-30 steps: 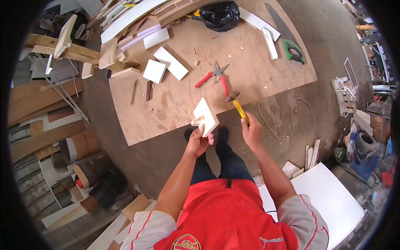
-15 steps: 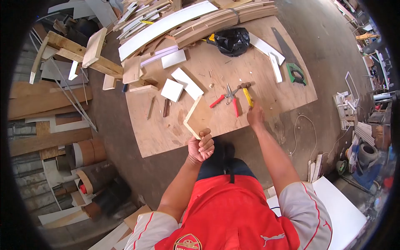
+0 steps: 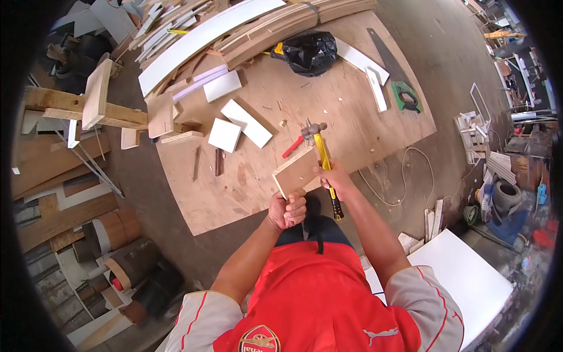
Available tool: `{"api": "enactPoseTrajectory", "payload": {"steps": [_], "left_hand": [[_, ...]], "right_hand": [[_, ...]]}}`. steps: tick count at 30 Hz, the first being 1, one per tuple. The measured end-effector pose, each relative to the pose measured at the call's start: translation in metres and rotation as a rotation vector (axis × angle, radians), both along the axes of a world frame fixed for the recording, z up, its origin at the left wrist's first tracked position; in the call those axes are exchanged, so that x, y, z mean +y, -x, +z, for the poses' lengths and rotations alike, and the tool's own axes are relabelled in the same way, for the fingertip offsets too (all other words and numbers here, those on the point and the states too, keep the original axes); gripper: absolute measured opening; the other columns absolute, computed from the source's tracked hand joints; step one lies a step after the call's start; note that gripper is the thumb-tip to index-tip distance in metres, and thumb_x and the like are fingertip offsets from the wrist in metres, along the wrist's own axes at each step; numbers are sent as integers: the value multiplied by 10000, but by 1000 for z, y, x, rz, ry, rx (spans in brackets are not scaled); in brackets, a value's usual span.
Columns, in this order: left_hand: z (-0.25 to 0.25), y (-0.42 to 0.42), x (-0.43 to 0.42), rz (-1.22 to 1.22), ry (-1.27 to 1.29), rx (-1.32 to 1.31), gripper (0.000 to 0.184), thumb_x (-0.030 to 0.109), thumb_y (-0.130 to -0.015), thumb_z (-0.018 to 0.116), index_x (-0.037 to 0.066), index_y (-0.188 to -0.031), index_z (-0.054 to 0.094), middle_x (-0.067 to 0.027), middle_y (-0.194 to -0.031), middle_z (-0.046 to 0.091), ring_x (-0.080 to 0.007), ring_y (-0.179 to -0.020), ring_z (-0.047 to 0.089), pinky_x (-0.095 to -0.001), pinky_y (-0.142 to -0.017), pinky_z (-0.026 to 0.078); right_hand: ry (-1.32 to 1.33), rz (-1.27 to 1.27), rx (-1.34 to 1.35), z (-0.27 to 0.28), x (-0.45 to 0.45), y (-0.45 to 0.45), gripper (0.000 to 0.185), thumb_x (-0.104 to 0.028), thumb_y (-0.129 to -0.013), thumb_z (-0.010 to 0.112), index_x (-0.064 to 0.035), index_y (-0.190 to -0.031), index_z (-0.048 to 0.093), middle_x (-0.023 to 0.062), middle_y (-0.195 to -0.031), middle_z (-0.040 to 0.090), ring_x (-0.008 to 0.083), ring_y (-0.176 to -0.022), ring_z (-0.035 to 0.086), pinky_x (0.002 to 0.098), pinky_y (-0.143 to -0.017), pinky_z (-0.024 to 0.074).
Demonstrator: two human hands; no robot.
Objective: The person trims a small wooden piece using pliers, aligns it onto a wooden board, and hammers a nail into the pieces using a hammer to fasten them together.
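In the head view, gripped a small wooden board [image 3: 298, 171] by a near corner in the curled fingers of the left hand [image 3: 287, 210], tilted up over the near edge of the plywood table [image 3: 231, 196]. Held a hammer [image 3: 321, 151] by its handle in the closed fingers of the right hand [image 3: 336, 180], just beside the board, perhaps touching it, and partly in front of red-handled snips [image 3: 292, 147]. Had two white pieces [image 3: 224, 136] to the left of the snips and a green-handled saw [image 3: 404, 95] farther right.

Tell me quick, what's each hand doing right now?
Left hand: closed, holding a wooden piece.
Right hand: closed, holding a hammer by its handle.
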State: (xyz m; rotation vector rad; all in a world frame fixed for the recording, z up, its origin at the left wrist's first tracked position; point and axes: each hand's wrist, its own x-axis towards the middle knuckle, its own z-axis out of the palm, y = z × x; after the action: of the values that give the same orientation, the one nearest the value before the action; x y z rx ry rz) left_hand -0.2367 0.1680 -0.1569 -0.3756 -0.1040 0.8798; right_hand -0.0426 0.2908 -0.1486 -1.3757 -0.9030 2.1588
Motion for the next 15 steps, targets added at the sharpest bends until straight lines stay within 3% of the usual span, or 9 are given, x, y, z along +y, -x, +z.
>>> {"api": "enactPoseTrajectory", "payload": {"steps": [2,5,6,9,10,13,14,15], "left_hand": [[-10,-1,-3,2,8,28,275,355,-1021,524,135,-858,549,-18,-647,522,-156,-509,503,-318,-480,402],[-21,5,-5,-156,128,470,498,585,-1066,434,140,-868,536,-22,-649,494,-185,-541,517,-340,-505,405],[-27,5,-2,-48,-49,413,737,772,-1060,266,118,-1084,605,-81,-840,604,-253,-786,647,-374,-676,490],[-24,-35,-9,263,284,1268,914,819,-1046,139,98,-1462,516,-155,-1254,651,-300,-1186,640,-397,-914,494],[-48,-35,-19,331,96,1318,914,756,-1087,245,43,-1656,288,-159,-1567,506,-314,-1422,510,-423,-1093,440],[-61,-49,-14,447,162,1548,919,719,-1058,488,-24,-1589,381,-126,-1528,550,-240,-1407,515,-376,-1126,421],[-64,-51,-10,448,416,1546,784,543,-1058,630,-32,-1558,446,-123,-1509,584,-242,-1373,561,-398,-1163,418],[-65,-44,-8,446,327,1480,740,510,-1055,637,-29,-1537,479,-122,-1477,609,-241,-1351,581,-402,-1163,422]], "right_hand": [[-31,49,-40,-9,-4,-5,288,-303,-999,806,-130,-939,584,-78,-655,483,37,-501,455,234,-448,376],[27,-34,-46,-12,-14,-12,299,-318,-1001,803,-127,-940,581,-75,-656,480,41,-500,452,235,-452,376],[41,-59,-56,-9,-16,-13,281,-303,-1006,795,-120,-939,593,-71,-659,487,46,-498,453,240,-448,374],[88,-115,-85,-1,-31,-17,248,-277,-1017,777,-102,-939,621,-58,-666,501,58,-495,457,249,-441,370],[102,-125,-92,0,-37,-17,246,-280,-1019,775,-99,-943,625,-55,-666,502,59,-496,458,249,-442,369],[120,-92,-93,-6,-53,-18,268,-322,-1031,762,-100,-969,624,-55,-666,490,57,-502,451,247,-451,375],[120,-71,-90,-10,-56,-19,281,-342,-1036,757,-102,-980,621,-57,-666,484,56,-505,448,246,-455,378],[78,-55,-105,-11,-57,-19,286,-345,-1039,754,-99,-974,621,-55,-667,486,59,-508,449,249,-457,379]]}}
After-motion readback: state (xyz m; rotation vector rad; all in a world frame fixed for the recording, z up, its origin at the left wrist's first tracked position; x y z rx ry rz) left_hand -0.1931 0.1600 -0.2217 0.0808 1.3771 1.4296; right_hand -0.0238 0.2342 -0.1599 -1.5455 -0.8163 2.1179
